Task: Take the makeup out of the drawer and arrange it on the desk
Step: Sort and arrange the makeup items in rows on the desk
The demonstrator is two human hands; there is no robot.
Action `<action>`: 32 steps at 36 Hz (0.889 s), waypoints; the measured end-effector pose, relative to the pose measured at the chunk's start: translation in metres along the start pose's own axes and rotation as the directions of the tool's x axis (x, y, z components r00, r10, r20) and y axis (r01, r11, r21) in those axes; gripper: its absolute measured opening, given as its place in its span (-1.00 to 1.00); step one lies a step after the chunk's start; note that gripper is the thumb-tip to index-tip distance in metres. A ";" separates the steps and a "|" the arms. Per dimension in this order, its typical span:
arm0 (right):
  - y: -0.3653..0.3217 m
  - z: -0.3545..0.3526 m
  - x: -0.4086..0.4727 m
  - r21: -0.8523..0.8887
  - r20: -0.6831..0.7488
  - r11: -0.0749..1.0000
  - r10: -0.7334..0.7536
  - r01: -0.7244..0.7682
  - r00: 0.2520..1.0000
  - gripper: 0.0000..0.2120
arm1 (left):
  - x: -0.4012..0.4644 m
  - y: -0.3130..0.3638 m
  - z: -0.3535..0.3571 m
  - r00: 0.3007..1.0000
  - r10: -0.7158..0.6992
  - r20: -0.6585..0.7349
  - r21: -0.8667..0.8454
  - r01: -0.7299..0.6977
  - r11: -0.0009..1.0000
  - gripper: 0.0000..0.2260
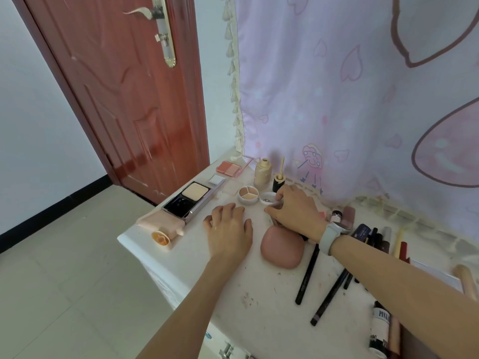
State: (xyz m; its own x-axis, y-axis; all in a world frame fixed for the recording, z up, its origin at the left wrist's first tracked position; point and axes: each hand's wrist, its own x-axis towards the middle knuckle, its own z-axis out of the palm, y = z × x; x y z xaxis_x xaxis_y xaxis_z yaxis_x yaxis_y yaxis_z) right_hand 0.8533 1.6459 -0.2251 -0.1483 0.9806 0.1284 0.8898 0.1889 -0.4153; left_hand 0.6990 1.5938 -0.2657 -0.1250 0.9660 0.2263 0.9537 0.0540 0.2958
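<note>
Pinching a white lid [268, 198], right hand [293, 211]; left hand [229, 226] flat on desk [259, 294].

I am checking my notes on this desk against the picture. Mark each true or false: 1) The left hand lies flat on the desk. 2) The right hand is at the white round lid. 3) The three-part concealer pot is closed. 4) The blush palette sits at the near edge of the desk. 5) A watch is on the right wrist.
1) True: the left hand rests open on the desk.
2) True: the right hand pinches the white lid.
3) False: the concealer pot is open, its three shades showing.
4) False: the blush palette lies at the far edge, by the curtain.
5) True: the watch is there.
</note>
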 end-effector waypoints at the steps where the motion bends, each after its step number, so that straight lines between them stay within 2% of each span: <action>1: 0.000 0.000 -0.001 -0.003 -0.001 1.000 -0.001 0.001 1.000 -0.71 | 0.000 0.000 0.000 1.000 0.002 0.001 -0.002 -0.002 1.000 -0.66; 5: -0.001 -0.001 -0.004 -0.019 -0.013 1.000 0.012 -0.012 1.000 -0.61 | -0.001 0.000 -0.001 1.000 0.006 0.000 -0.018 -0.006 1.000 -0.66; 8: -0.004 -0.005 -0.005 -0.003 0.041 1.000 0.010 -0.010 0.999 -0.48 | -0.001 0.000 -0.001 1.000 0.005 0.001 -0.008 -0.005 1.000 -0.66; 14: -0.007 -0.010 -0.008 0.013 0.057 1.000 -0.010 0.010 0.998 -0.42 | -0.001 0.000 -0.002 1.000 0.009 -0.002 -0.026 -0.009 1.000 -0.66; 18: -0.005 -0.012 -0.009 0.101 0.034 0.995 0.007 -0.011 0.999 -0.38 | -0.001 -0.001 -0.002 1.000 0.014 -0.001 -0.025 -0.014 1.000 -0.66; 22: 0.002 -0.020 -0.010 0.165 0.009 0.986 0.009 -0.010 1.000 -0.46 | 0.000 -0.001 -0.001 1.000 0.015 0.004 -0.026 -0.015 1.000 -0.66; 25: 0.007 -0.030 -0.012 0.184 0.027 0.983 0.000 -0.005 1.000 -0.65 | -0.001 -0.001 -0.001 1.000 0.015 0.014 -0.035 -0.015 0.999 -0.66; 28: 0.009 -0.041 -0.016 0.234 -0.031 0.972 -0.007 0.014 0.999 -0.80 | -0.002 0.000 -0.003 1.000 0.009 0.018 -0.072 -0.008 0.997 -0.67; 30: 0.009 -0.051 -0.017 0.346 -0.077 0.938 0.044 -0.014 0.996 -0.83 | -0.002 0.000 -0.007 1.000 -0.014 0.006 -0.159 0.014 0.987 -0.69; 32: 0.006 -0.064 -0.017 0.529 -0.057 0.844 0.134 -0.084 0.989 -0.89 | -0.002 0.002 -0.015 1.000 -0.006 -0.022 -0.335 -0.001 0.942 -0.73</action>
State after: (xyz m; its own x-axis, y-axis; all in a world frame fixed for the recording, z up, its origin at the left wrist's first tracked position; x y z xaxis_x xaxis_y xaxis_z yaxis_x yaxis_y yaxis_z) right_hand 0.8890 1.6267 -0.1724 -0.0026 0.9924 0.1230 0.5355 0.1053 -0.8380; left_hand 0.6974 1.5881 -0.2517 -0.1368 0.9600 0.2444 0.8070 -0.0351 0.5895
